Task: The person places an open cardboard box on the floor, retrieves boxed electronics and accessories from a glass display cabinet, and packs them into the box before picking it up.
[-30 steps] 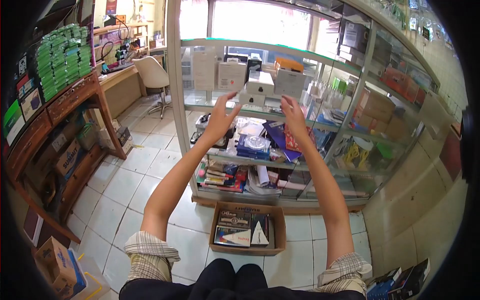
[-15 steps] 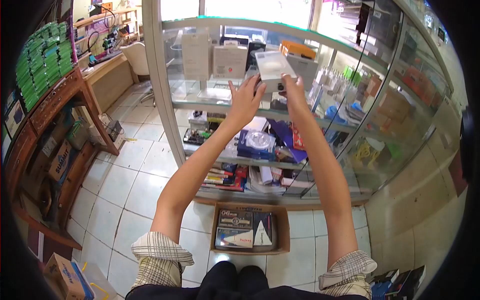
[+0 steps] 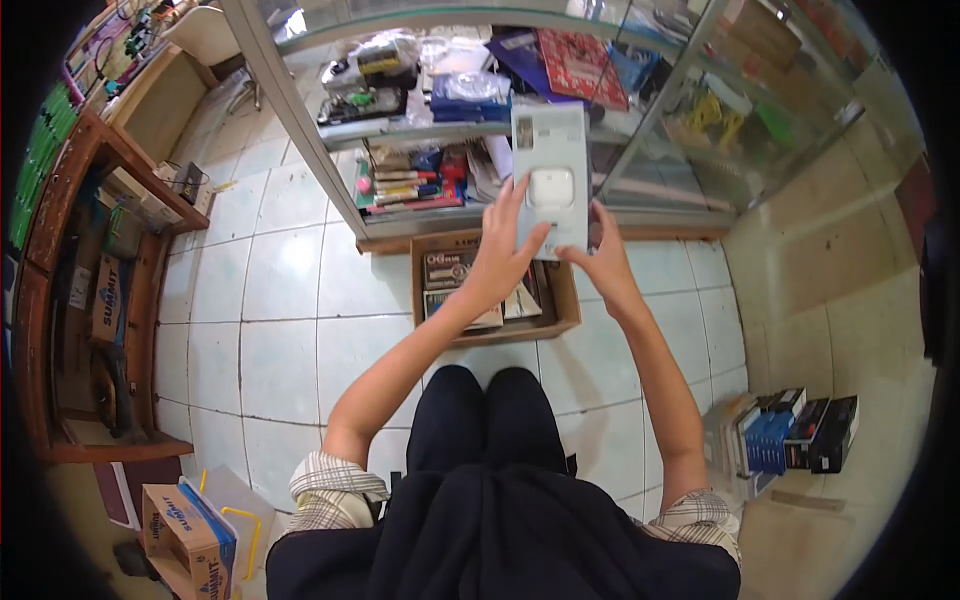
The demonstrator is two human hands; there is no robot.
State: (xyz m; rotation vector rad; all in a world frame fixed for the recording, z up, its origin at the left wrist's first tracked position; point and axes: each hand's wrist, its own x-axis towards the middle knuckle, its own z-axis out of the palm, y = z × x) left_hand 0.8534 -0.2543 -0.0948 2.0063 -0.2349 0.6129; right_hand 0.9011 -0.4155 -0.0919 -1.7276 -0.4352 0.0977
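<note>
The floor is of pale square tiles with dark joints. A glass cabinet stands on the far side, its shelves crowded with packets, papers and books; a wooden cabinet runs along the left, and a white chair stands at far left. On the floor before the glass cabinet is an open cardboard box, holding printed cartons. A printed carton marked Summit sits at near left; a group of dark and blue boxes stands at right by the wall. The left hand and the white box hide part of the cardboard box and its contents. The white box is gripped between both hands, above the far right part of the cardboard box: the left hand bears on its left edge and lower face, the right hand on its lower right corner, thumb at the near edge.
</note>
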